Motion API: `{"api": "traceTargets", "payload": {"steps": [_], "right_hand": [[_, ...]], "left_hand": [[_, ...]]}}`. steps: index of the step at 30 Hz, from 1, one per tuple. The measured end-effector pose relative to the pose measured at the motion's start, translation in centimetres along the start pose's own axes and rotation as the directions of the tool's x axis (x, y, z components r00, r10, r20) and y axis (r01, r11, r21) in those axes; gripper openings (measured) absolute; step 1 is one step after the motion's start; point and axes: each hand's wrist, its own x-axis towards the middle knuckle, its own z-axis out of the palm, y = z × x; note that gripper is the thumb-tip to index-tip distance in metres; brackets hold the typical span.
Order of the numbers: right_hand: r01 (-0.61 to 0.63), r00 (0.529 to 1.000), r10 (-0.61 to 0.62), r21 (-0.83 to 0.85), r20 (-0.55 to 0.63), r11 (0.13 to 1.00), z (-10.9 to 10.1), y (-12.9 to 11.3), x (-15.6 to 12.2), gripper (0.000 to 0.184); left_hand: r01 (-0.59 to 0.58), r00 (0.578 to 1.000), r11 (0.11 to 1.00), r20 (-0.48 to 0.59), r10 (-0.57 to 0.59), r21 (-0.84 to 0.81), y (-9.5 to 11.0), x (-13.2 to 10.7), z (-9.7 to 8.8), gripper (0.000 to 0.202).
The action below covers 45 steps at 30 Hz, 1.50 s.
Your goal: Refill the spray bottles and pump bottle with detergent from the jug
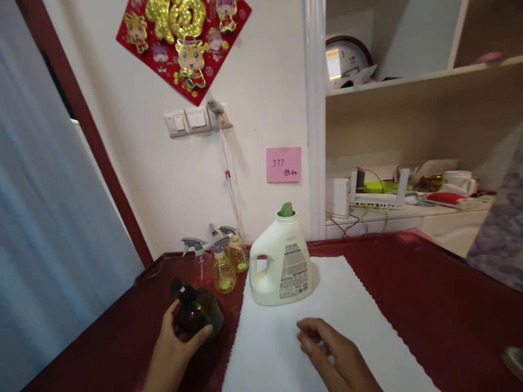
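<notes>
Left hand point(180, 335) gripping dark bottle point(204, 316), long axis slanting, pump point(180, 288) pointing toward worktop's point(106, 348) left edge, right hand point(335, 351) curling, contents unclear

Dark glossy bottle point(196, 316), rounded body, black pump head point(187, 293) fitted. Gripped in the left hand point(177, 343), pump leaning left, just left of the white cloth point(265, 343); base contact unclear.

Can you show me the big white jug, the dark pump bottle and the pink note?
White jug point(288, 267): head view, on its printed label.
Dark pump bottle point(203, 309): head view, on its body.
Pink note point(283, 165): head view, on its middle.
</notes>
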Motion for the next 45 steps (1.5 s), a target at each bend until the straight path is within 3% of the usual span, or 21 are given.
{"api": "traceTargets", "payload": {"steps": [3, 9, 13, 15, 19, 24, 27, 30, 39, 45], "right_hand": [[0.046, 0.999, -0.045, 0.054, -0.012, 0.997, 2.2, -2.3, 1.8, 0.055], [-0.025, 0.997, 0.047, 0.294, -0.069, 0.956, 8.1, -4.2, 9.0, 0.084], [-0.027, 0.991, 0.069, 0.329, -0.115, 0.944, 10.6, -4.7, 12.8, 0.067], [-0.030, 0.987, 0.083, 0.345, -0.140, 0.938, 11.4, -4.9, 13.7, 0.058], [-0.035, 0.976, 0.115, 0.384, -0.187, 0.922, 12.2, -5.2, 14.0, 0.057], [-0.032, 0.953, 0.154, 0.421, -0.259, 0.906, 12.0, -5.7, 13.4, 0.051], [-0.044, 0.927, 0.196, 0.426, -0.321, 0.903, 10.8, -6.1, 13.0, 0.048], [-0.060, 0.906, 0.221, 0.407, -0.360, 0.911, 8.3, -6.2, 12.5, 0.047], [-0.073, 0.914, 0.090, 0.058, -0.396, 0.996, -3.9, -5.1, 10.8, 0.036], [-0.010, 0.934, 0.002, -0.021, -0.357, 1.000, -8.9, -2.6, 11.1, 0.019]], "left_hand": [[0.022, 1.000, 1.000, -0.017, -0.022, -0.006, -0.1, -0.8, -0.2, 0.105], [0.024, 1.000, 0.999, 0.007, -0.024, -0.037, 0.2, -1.2, -0.6, 0.098], [-0.049, 0.999, 0.997, -0.007, 0.049, -0.064, -0.3, -1.4, -0.4, 0.091], [-0.062, 0.998, 0.995, 0.018, 0.064, -0.076, -0.6, -1.5, -0.2, 0.090], [-0.058, 0.996, 0.993, 0.057, 0.064, -0.099, -0.8, -2.0, -0.1, 0.086], [-0.087, 0.992, 0.987, 0.081, 0.098, -0.135, -0.9, -2.3, -0.2, 0.085], [-0.070, 0.994, 0.990, 0.076, 0.080, -0.124, -0.7, -2.4, -0.3, 0.086], [-0.078, 0.994, 0.992, 0.070, 0.085, -0.098, -0.4, -2.4, -0.4, 0.086], [-0.062, 0.989, 0.996, 0.127, 0.071, -0.071, -0.8, -2.2, -0.1, 0.092], [-0.063, 0.987, 0.998, 0.145, 0.067, -0.029, -0.6, -1.7, -0.2, 0.096]]}}
